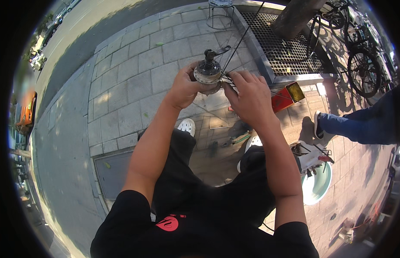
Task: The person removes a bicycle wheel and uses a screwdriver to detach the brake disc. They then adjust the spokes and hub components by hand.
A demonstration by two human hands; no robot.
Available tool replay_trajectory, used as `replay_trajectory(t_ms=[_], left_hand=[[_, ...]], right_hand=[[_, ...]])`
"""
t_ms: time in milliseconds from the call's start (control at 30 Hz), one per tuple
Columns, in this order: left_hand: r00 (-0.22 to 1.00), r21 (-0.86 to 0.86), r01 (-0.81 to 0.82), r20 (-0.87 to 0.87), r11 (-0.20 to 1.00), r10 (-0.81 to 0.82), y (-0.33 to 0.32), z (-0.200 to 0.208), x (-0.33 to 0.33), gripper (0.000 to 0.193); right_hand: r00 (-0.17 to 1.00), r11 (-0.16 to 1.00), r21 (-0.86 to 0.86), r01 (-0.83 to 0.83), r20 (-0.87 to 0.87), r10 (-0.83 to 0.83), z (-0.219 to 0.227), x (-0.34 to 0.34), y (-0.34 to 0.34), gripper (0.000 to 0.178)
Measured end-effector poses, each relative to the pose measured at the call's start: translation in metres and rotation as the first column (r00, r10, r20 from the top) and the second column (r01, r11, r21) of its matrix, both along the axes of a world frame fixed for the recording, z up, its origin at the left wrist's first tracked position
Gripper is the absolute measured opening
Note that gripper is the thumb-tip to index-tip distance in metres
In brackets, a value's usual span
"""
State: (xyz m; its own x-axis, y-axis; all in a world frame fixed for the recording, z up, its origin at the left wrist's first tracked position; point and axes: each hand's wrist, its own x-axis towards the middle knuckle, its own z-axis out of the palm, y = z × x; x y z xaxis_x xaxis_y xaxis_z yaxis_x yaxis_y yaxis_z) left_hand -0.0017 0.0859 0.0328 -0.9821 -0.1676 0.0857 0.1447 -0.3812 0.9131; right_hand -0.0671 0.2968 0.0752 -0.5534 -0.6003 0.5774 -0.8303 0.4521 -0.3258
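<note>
A metal bicycle wheel hub [207,72] stands upright in front of me, with a black quick-release lever [219,51] at its top. My left hand [183,89] is closed around the hub's left side. At the right, my right hand [251,95] pinches thin spokes [241,39] beside the hub's flange; a few of them reach up and away. Its fingers hide where the spokes meet the flange. No rim is visible around the hub.
A red box [282,100] lies beyond my right wrist. Tools [241,138] lie between my shoes. To the right are a pale green basin [317,189], a person's jeans-clad leg [359,129] and parked bicycles [363,71]. A tree grate [269,43] and stool [220,4] stand farther off.
</note>
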Motion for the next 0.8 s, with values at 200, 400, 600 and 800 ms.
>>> replay_trajectory(t_ms=[200, 400, 600, 800], left_hand=[[0.999, -0.195, 0.047, -0.001, 0.98, -0.049, -0.004, -0.001, -0.005, 0.058], [0.992, -0.263, 0.026, 0.124, 0.964, 0.007, -0.001, 0.011, 0.004, 0.062], [0.995, -0.214, 0.057, 0.093, 0.975, -0.038, -0.003, 0.007, 0.006, 0.065], [0.997, -0.496, 0.05, -0.021, 0.867, -0.07, -0.002, 0.006, 0.003, 0.057]], right_hand=[[0.99, 0.997, 0.076, 0.004, -0.14, 0.007, -0.015, -0.013, 0.001, 0.015], [0.962, 0.995, 0.056, 0.083, -0.266, -0.065, -0.017, -0.02, 0.02, 0.02], [0.7, 0.997, 0.077, 0.012, 0.711, -0.063, -0.004, -0.032, 0.043, 0.043], [-0.001, 0.766, -0.438, 0.469, 0.868, 0.497, -0.016, -0.071, 0.036, 0.039]])
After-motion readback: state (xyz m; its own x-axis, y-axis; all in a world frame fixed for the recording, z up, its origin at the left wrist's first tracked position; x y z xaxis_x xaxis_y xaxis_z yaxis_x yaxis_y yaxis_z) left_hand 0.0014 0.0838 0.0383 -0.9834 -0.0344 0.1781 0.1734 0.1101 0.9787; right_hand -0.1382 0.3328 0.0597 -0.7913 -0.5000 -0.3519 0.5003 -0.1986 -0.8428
